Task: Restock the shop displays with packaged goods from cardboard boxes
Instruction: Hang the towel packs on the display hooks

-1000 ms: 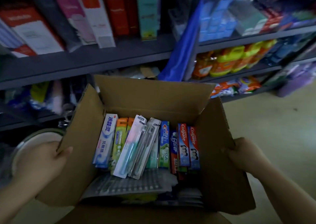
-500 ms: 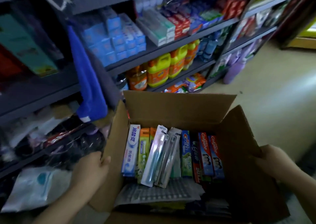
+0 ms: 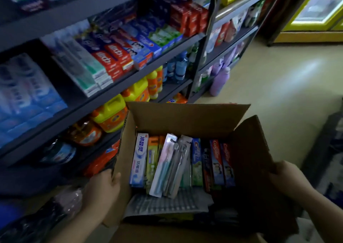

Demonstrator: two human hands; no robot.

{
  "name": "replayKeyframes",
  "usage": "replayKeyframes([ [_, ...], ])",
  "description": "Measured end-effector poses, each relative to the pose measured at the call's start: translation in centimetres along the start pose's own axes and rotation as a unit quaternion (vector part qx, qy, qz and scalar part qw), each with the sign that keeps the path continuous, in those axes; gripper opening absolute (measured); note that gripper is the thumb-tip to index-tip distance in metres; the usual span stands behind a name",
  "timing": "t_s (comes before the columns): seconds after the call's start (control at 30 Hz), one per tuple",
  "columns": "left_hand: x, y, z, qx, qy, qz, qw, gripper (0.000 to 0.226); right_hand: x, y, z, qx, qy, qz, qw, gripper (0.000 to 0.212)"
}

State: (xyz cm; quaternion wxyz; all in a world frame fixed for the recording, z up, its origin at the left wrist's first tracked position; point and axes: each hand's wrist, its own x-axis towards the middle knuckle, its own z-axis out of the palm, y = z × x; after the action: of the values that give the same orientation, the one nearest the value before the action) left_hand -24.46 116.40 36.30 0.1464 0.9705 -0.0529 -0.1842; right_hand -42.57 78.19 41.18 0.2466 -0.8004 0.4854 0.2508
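An open cardboard box (image 3: 185,116) fills the lower middle of the view, carried between both hands. My left hand (image 3: 101,189) grips its left wall, and my right hand (image 3: 286,179) grips its right flap. Inside stand toothpaste cartons: a white-blue one (image 3: 139,159) at the left, a green one (image 3: 196,161), and red-blue Colgate cartons (image 3: 221,163) at the right. Two blister-packed toothbrushes (image 3: 171,166) lean across the middle. A flat grey patterned pack (image 3: 167,203) lies nearer me.
Dark metal shelving (image 3: 115,92) runs along the left, holding toothpaste cartons (image 3: 118,57) on one shelf and yellow detergent jugs (image 3: 111,113) below. A purple bottle (image 3: 220,81) stands by the shelf's foot. Pale floor (image 3: 287,87) opens to the right, with a yellow-framed cabinet (image 3: 315,11) far back.
The view has swung rightward along the shelves while I carry the box. The blue hanging cloth has left the frame and the toothpaste shelf has come close. Both hands keep their grip.
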Motion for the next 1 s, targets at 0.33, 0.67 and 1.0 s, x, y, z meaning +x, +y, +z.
replayKeyframes([
  [0.33,11.0,15.0,9.5,0.039,0.009,-0.054,0.998,0.035,22.3,1.7,-7.6,-0.016,-0.058,-0.025,0.998,0.015],
  [0.67,23.1,26.6,20.0,0.039,-0.008,-0.01,0.999,0.032,38.6,5.4,-9.4,0.033,-0.09,0.049,0.994,0.015],
  [1.0,36.1,34.0,29.9,0.043,-0.031,0.152,0.987,0.038,47.2,8.7,-6.8,0.178,-0.073,0.183,0.964,0.015],
])
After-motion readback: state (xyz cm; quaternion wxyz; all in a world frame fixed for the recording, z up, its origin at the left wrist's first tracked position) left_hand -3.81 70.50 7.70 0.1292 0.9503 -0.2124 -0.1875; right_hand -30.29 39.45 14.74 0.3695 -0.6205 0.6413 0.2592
